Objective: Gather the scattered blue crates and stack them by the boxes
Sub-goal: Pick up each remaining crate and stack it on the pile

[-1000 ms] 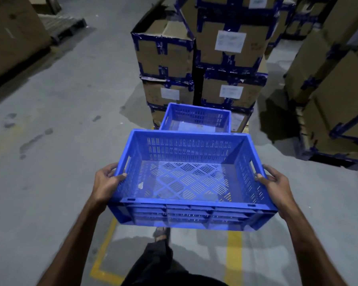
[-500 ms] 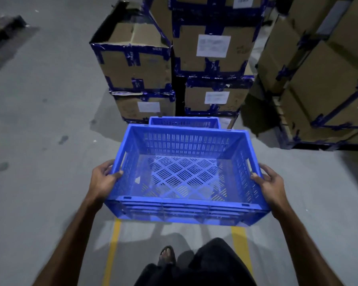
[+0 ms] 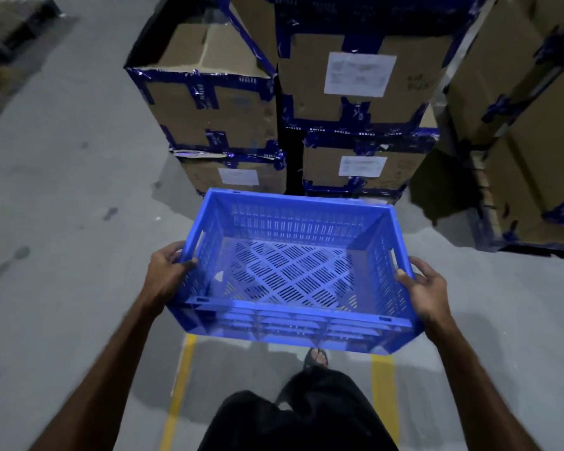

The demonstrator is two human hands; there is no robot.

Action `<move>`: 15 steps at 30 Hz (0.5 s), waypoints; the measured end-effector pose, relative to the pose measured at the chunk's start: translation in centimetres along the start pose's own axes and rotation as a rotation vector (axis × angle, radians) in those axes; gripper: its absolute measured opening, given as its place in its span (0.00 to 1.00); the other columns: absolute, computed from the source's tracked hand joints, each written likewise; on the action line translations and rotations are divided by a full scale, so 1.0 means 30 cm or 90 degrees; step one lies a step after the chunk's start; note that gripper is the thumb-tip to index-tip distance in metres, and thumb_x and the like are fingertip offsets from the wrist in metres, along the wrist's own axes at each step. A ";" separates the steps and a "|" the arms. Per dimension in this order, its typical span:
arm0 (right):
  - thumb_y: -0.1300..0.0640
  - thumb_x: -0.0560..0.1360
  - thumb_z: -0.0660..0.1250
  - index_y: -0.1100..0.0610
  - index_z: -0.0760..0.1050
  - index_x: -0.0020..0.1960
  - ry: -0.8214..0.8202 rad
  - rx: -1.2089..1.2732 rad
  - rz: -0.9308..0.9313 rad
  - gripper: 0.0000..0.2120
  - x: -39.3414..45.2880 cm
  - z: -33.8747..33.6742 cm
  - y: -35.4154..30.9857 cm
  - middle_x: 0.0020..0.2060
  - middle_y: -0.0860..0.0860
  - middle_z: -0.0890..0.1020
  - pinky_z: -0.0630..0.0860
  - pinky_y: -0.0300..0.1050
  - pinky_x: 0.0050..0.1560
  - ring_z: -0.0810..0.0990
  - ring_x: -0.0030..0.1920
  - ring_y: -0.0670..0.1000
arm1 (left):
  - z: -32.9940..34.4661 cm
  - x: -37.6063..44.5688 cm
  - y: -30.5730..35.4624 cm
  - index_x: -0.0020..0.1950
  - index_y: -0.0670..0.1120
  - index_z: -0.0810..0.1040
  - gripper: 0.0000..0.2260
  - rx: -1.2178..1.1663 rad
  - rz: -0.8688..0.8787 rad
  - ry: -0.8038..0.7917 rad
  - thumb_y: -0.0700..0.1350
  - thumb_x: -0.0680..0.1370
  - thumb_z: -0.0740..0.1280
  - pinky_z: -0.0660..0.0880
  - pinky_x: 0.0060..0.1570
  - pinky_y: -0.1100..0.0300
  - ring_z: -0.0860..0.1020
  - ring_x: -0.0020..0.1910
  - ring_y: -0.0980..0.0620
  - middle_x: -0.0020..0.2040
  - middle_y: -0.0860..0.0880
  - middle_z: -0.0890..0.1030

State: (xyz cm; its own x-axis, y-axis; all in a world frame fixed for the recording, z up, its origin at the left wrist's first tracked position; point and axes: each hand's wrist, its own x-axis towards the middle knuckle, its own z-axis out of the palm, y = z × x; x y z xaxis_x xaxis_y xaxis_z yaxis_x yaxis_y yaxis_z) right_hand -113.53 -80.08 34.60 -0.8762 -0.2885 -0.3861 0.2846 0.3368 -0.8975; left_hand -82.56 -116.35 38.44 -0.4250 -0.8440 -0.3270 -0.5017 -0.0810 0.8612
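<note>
I hold an empty blue crate (image 3: 290, 275) with a slotted floor level in front of me, above the floor. My left hand (image 3: 168, 276) grips its left side handle and my right hand (image 3: 425, 291) grips its right side handle. Right behind the crate stand stacked cardboard boxes (image 3: 355, 102) bound with blue tape and carrying white labels. The crate that stood on the floor in front of the boxes is hidden behind the one I carry.
More taped cardboard boxes (image 3: 534, 141) on a pallet stand at the right. Grey concrete floor (image 3: 62, 206) stretches to the left, with two yellow lines (image 3: 179, 385) beneath me. My foot (image 3: 316, 358) shows under the crate.
I have walked closer to the stacked boxes with the crate in both hands. The second blue crate on the floor has slipped out of sight behind the carried one.
</note>
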 end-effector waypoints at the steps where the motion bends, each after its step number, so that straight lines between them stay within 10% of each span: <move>1: 0.61 0.79 0.71 0.55 0.75 0.69 -0.002 -0.001 -0.004 0.19 0.050 0.007 -0.010 0.46 0.52 0.87 0.83 0.61 0.51 0.87 0.44 0.58 | 0.016 0.039 0.011 0.60 0.44 0.81 0.15 0.014 0.008 0.002 0.29 0.78 0.68 0.80 0.36 0.65 0.84 0.36 0.60 0.47 0.45 0.85; 15: 0.52 0.77 0.72 0.52 0.75 0.69 0.071 -0.079 -0.067 0.21 0.409 0.191 0.048 0.50 0.54 0.87 0.82 0.62 0.55 0.87 0.51 0.55 | 0.191 0.542 0.034 0.49 0.52 0.84 0.12 0.105 0.005 -0.035 0.37 0.72 0.68 0.82 0.48 0.43 0.85 0.45 0.40 0.46 0.42 0.86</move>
State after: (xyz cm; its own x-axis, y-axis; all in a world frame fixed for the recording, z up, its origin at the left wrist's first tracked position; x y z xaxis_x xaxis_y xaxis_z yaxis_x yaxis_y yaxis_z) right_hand -121.64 -88.26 27.35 -0.9383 -0.2289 -0.2594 0.1451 0.4203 -0.8957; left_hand -94.30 -127.11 31.77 -0.4677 -0.8135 -0.3457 -0.6131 0.0169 0.7898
